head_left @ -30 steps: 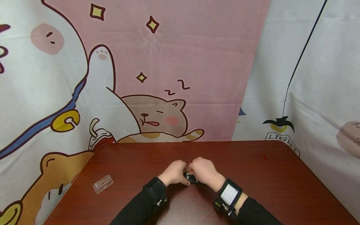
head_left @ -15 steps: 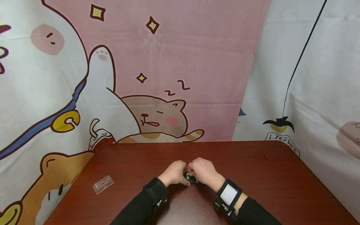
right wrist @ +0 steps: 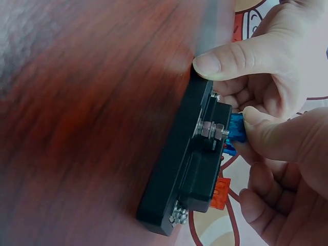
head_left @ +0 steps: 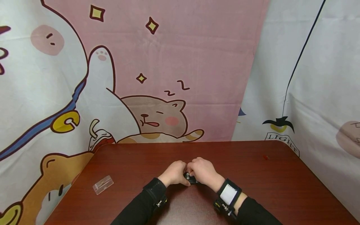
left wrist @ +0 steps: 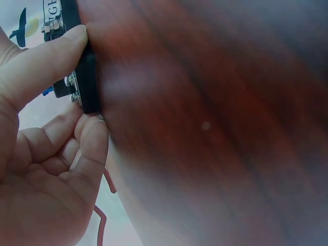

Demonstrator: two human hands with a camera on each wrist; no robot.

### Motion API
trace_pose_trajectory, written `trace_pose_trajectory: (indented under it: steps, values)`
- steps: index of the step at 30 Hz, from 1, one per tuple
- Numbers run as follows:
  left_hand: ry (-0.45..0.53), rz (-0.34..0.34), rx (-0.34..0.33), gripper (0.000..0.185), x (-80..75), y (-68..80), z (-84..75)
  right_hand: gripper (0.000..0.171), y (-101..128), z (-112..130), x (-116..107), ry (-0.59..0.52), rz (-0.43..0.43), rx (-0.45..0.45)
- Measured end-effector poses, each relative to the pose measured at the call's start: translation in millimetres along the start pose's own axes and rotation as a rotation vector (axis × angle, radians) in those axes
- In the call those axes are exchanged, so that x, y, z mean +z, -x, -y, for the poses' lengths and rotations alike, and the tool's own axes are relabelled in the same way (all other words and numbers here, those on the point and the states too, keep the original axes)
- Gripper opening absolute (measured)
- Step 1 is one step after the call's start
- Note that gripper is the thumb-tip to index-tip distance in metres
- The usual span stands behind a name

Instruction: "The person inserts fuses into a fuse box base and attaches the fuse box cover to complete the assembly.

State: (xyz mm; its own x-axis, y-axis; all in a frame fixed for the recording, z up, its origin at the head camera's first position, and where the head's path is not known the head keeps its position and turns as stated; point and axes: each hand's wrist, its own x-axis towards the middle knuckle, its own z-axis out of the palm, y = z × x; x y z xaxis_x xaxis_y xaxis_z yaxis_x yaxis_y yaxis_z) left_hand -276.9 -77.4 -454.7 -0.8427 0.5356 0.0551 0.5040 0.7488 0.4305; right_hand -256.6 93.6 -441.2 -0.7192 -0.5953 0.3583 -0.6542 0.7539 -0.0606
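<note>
A black fuse block point(right wrist: 200, 169) with metal studs and nuts stands at the middle of the table, mostly covered by the hands in the head view. My left hand point(head_left: 175, 173) holds its left end; in the left wrist view the thumb lies over the block point(left wrist: 88, 77) and fingers touch its lower end. My right hand point(head_left: 204, 171) pinches a blue blade fuse point(right wrist: 237, 128) at the block's top side. More blue shows just below that fuse, partly hidden. An orange blade fuse point(right wrist: 220, 193) sticks out nearer the block's other end.
A clear plastic cover point(head_left: 103, 184) lies on the table point(head_left: 135, 156) at the left. Near the far right corner is a small red piece point(head_left: 266, 157), too small to identify. A printed cloth point(head_left: 211, 62) hangs behind the table's back edge.
My right hand has shifted very slightly to the left at the block. The left hand, the block and the clear cover look unmoved.
</note>
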Motion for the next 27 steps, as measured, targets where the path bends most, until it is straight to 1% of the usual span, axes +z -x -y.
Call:
trace_pose_trajectory:
  steps: [7, 17, 23, 27]
  values:
    - [0.002, -0.004, 0.000, 0.041, 0.1, 1.0, -0.2, 0.021, 0.9, 0.1, 2.2, 0.010, -0.005, 0.001]
    - [0.003, 0.006, -0.006, 0.041, -2.2, 0.4, -2.5, 0.020, 1.8, -0.9, 2.6, -0.024, -0.016, 0.006]
    - [-0.003, 0.010, -0.006, 0.041, -2.8, 0.5, -4.1, 0.018, 1.7, -0.9, 1.6, -0.034, -0.006, 0.015]
    - [0.007, 0.015, -0.018, 0.041, -2.2, 0.0, -4.0, 0.017, 1.9, -0.8, 0.7, -0.043, -0.002, 0.030]
